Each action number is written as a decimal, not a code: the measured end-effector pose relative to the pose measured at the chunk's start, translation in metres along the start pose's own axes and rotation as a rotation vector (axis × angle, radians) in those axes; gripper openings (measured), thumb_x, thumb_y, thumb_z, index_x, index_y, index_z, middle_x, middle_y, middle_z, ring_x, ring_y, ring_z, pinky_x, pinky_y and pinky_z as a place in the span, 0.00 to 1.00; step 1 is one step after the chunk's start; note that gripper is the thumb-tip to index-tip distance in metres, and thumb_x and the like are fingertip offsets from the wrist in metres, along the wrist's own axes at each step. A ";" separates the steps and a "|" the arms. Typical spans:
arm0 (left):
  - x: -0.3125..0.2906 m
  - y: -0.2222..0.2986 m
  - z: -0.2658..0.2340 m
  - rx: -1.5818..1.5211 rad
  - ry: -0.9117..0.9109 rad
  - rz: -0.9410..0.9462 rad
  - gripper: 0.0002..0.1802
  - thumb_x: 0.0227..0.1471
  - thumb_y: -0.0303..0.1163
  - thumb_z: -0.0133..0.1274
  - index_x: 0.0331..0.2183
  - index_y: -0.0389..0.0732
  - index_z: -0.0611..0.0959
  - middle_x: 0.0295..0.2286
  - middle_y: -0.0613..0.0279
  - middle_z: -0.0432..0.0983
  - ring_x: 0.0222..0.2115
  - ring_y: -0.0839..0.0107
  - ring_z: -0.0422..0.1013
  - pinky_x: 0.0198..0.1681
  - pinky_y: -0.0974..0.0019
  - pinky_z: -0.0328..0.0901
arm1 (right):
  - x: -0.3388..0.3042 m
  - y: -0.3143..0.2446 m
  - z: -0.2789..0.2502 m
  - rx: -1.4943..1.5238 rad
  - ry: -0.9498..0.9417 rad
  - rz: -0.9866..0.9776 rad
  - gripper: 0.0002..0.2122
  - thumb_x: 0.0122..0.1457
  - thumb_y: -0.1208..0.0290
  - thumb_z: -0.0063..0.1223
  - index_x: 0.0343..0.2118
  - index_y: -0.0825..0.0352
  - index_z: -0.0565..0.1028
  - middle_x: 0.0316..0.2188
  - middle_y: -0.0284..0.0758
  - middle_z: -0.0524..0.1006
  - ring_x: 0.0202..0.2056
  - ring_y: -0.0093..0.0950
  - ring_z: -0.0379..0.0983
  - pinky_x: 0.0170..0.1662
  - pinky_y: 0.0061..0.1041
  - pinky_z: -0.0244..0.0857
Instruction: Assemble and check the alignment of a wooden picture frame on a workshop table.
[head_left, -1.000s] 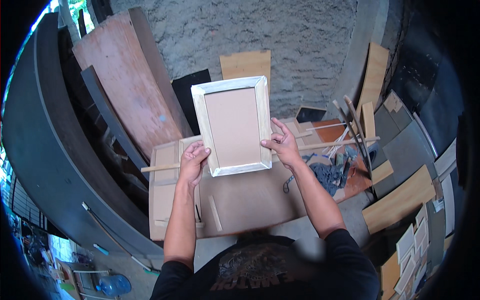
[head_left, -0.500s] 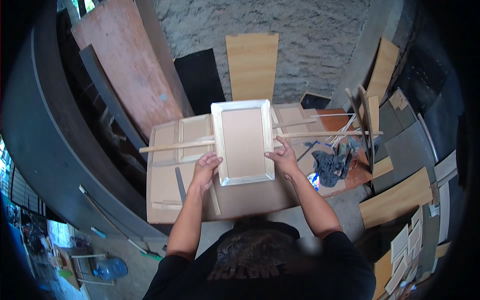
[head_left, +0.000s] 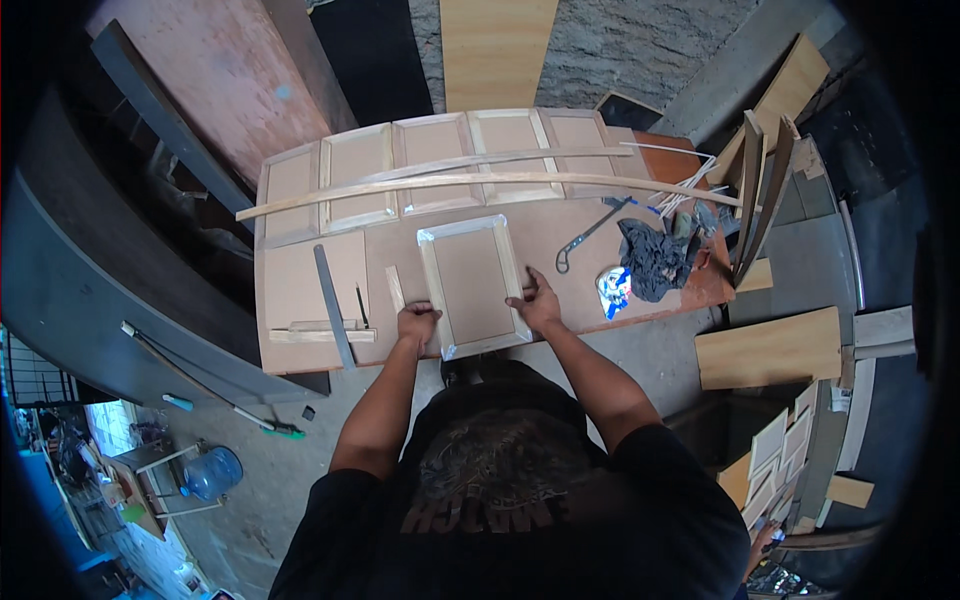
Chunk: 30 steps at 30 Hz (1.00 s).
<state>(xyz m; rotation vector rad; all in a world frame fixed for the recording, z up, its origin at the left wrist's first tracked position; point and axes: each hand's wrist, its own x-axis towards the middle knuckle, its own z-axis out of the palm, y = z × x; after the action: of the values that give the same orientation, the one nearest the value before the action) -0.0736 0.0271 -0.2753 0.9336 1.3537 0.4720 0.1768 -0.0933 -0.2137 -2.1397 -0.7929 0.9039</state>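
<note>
A small wooden frame with pale, taped-looking corners and a flat tan panel inside (head_left: 472,285) is between my hands at the table's near edge. It is turned slightly; whether it rests on the tabletop I cannot tell. My left hand (head_left: 418,323) is closed at the frame's lower left side, thumb against the edge. My right hand (head_left: 538,304) grips the right side low down, forefinger raised. Beyond the frame lies a row of similar framed panels (head_left: 358,178), crossed by two long wooden strips (head_left: 450,181). A short wood strip (head_left: 395,287) lies beside my left hand.
On the table's left are a dark flat bar (head_left: 334,305), a pencil (head_left: 362,303) and wood offcuts (head_left: 300,336). On its right lie a handsaw (head_left: 585,238), a crumpled black plastic bag (head_left: 655,262) and a white-and-blue packet (head_left: 614,290). Boards (head_left: 770,347) lean at the right.
My hands have brought the frame down and nearer to me, turning it slightly. The row of panels behind it now shows in full. The whole view has shifted as my head tilted.
</note>
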 end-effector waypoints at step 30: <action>-0.024 -0.026 0.001 0.192 0.103 0.204 0.17 0.53 0.23 0.57 0.46 0.37 0.84 0.30 0.66 0.79 0.30 0.77 0.73 0.38 0.71 0.69 | -0.002 0.052 -0.012 0.114 0.012 -0.306 0.31 0.55 0.79 0.61 0.63 0.66 0.65 0.30 0.38 0.82 0.30 0.29 0.78 0.40 0.28 0.73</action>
<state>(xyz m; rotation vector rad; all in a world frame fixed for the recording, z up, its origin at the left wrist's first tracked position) -0.0827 -0.0064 -0.2815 1.2274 1.4214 0.5582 0.1986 -0.1292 -0.2460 -1.8592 -1.0051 0.7556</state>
